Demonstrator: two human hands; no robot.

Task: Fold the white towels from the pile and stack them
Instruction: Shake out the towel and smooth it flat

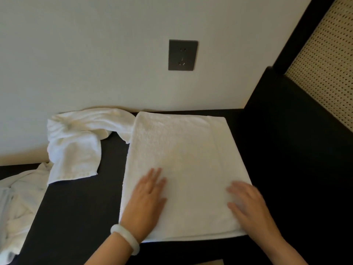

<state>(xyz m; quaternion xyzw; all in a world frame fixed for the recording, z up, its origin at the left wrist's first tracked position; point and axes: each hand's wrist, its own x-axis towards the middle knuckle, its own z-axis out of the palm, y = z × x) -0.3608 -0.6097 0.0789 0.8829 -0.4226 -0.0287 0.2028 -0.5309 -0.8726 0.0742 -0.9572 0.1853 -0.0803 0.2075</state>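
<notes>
A folded white towel (181,153) lies flat on the dark tabletop (80,203), its far edge close to the wall. My left hand (147,199) rests palm down on the towel's near left part, fingers straight. My right hand (248,205) lies flat on its near right part, slightly blurred. A crumpled white towel (76,142) sits to the left against the wall, one end reaching behind the folded towel. More rumpled white towels (21,205) lie at the left edge.
A dark wall socket (182,55) sits on the white wall above the towel. A black frame with a perforated beige panel (324,77) stands at the right. A white bangle (126,238) circles my left wrist.
</notes>
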